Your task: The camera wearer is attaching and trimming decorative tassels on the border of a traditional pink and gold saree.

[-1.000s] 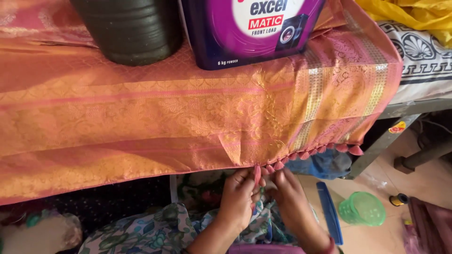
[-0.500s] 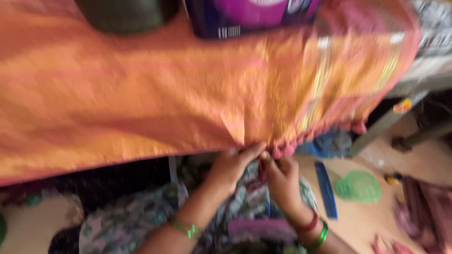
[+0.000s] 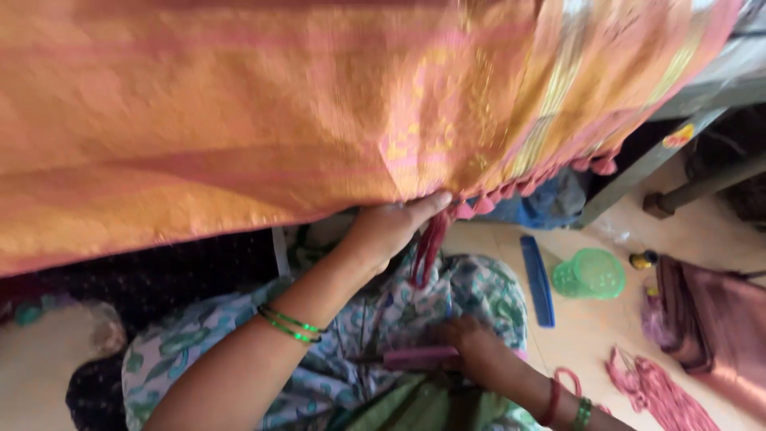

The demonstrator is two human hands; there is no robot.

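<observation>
Orange fabric [image 3: 319,104] hung over me; my left hand [image 3: 391,227] pinched its tasselled edge [image 3: 479,203], while my right hand [image 3: 471,347] closed on a pink comb [image 3: 419,357].

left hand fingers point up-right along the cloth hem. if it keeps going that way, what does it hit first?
Probably the pink tassels on the hem of the orange cloth; the left hand already touches that edge, though depth is unclear.
</observation>
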